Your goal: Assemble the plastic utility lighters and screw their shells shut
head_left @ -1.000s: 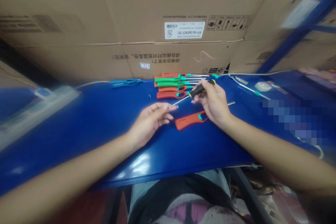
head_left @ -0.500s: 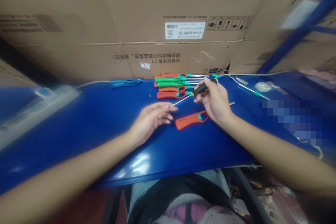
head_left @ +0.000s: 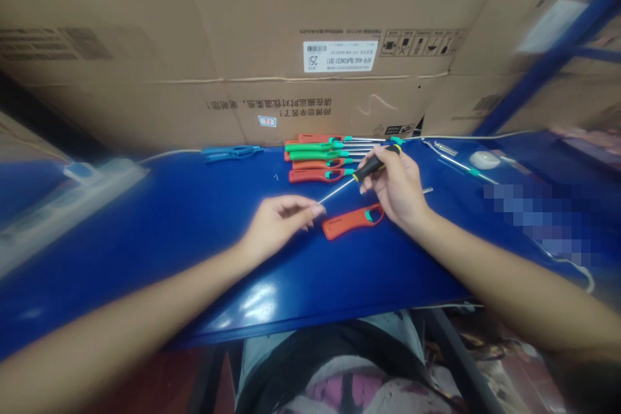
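Note:
My right hand [head_left: 400,187] grips a screwdriver [head_left: 367,167] by its black and yellow handle. The thin metal shaft slants down to the left. At its tip, the thumb and fingers of my left hand [head_left: 279,223] are pinched together; whether a small part is there too is too fine to see. An orange gas lighter [head_left: 347,223] lies just below the shaft, its metal end partly hidden under my right hand. Behind the hands, several orange and green lighters [head_left: 317,175] lie side by side, their rods pointing right.
A blue tool [head_left: 231,153] lies at the back left, and a blurred white power strip [head_left: 72,204] at the far left. Toward the right are a white rounded object [head_left: 484,160] and a thin metal rod [head_left: 458,163]. Large cardboard boxes [head_left: 194,45] stand behind the blue table [head_left: 194,272].
My left hand's fingers have closed together at the screwdriver's tip, the thumb now on the near side. My right hand and the screwdriver have barely moved.

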